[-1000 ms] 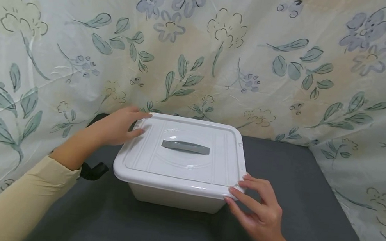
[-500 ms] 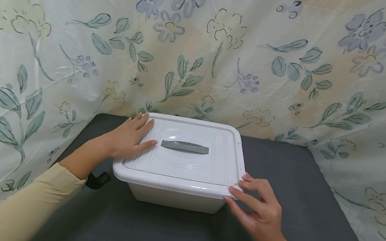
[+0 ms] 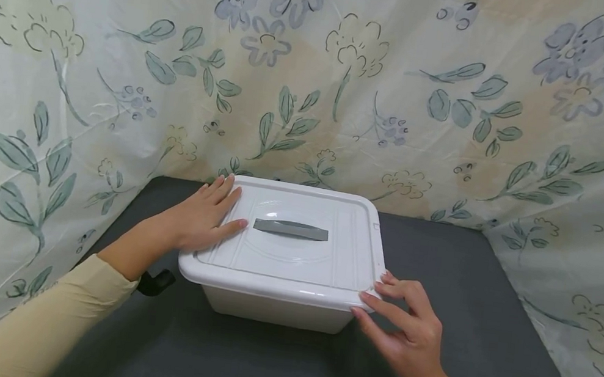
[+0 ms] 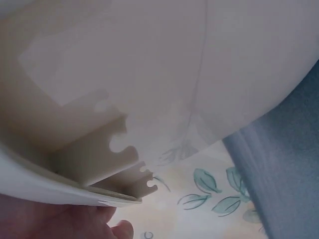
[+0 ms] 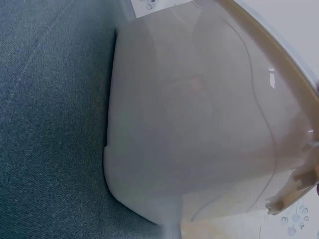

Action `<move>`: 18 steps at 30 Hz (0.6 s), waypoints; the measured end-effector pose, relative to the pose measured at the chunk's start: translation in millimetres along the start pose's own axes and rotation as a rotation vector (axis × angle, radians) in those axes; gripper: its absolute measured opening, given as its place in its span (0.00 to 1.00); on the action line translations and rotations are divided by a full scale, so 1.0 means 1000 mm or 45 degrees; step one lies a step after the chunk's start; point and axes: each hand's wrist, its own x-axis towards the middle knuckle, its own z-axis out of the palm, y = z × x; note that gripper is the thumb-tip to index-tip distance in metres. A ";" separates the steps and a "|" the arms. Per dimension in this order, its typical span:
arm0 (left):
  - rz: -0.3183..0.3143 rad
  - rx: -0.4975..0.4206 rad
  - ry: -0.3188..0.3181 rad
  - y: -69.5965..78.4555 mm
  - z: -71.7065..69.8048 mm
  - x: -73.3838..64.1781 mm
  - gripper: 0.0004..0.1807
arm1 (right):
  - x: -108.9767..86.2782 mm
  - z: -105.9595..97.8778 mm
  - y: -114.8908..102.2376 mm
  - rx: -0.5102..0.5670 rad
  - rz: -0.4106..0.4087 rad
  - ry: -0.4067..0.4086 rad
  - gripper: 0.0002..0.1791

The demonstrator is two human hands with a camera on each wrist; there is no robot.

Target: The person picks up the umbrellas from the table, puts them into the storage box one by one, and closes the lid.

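A white plastic storage box point(image 3: 278, 312) stands in the head view with its white lid point(image 3: 299, 263) on top. A grey handle point(image 3: 291, 230) lies across the lid's middle. My left hand point(image 3: 200, 218) rests flat on the lid's left side, fingers spread toward the back-left corner and thumb pointing at the handle. At the front-right corner, my right hand point(image 3: 407, 332) holds the lid's edge between thumb and fingertips. The left wrist view shows notched ribs point(image 4: 99, 159) beneath the rim. In the right wrist view the box's side wall point(image 5: 199, 124) fills most of the frame.
The box stands on a dark grey cloth surface point(image 3: 465, 267). A floral curtain point(image 3: 378, 98) hangs close behind it and along both sides. A black piece point(image 3: 156, 282) juts out by the left wrist.
My left hand has shifted from the lid's left edge further onto its top and now lies flatter there. The right hand and the box have stayed in place.
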 end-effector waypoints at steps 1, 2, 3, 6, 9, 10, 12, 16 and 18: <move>-0.002 0.005 -0.002 0.000 0.000 0.000 0.48 | 0.000 0.000 0.000 0.003 0.004 0.000 0.15; -0.003 0.007 -0.005 0.000 0.000 0.000 0.49 | 0.000 0.000 0.000 0.007 0.007 0.000 0.15; -0.004 0.006 -0.007 0.000 0.000 0.000 0.49 | -0.001 0.000 0.000 0.005 0.014 -0.004 0.15; -0.010 -0.001 -0.009 -0.002 0.000 0.000 0.49 | -0.001 0.002 0.001 0.012 0.012 -0.006 0.15; -0.015 -0.008 -0.004 -0.001 0.001 0.000 0.49 | -0.001 0.001 0.001 0.014 0.014 -0.010 0.15; -0.017 -0.006 -0.004 -0.001 0.001 0.000 0.49 | -0.001 0.001 0.001 0.012 0.012 -0.011 0.15; -0.021 -0.002 -0.002 -0.001 0.002 0.000 0.49 | -0.002 0.001 0.001 0.008 0.012 -0.013 0.15; -0.020 0.002 0.006 0.000 0.004 -0.001 0.49 | -0.004 0.000 0.002 0.007 0.012 -0.007 0.15; -0.018 0.004 0.012 0.000 0.005 -0.001 0.49 | -0.006 -0.001 0.002 0.007 0.023 -0.006 0.15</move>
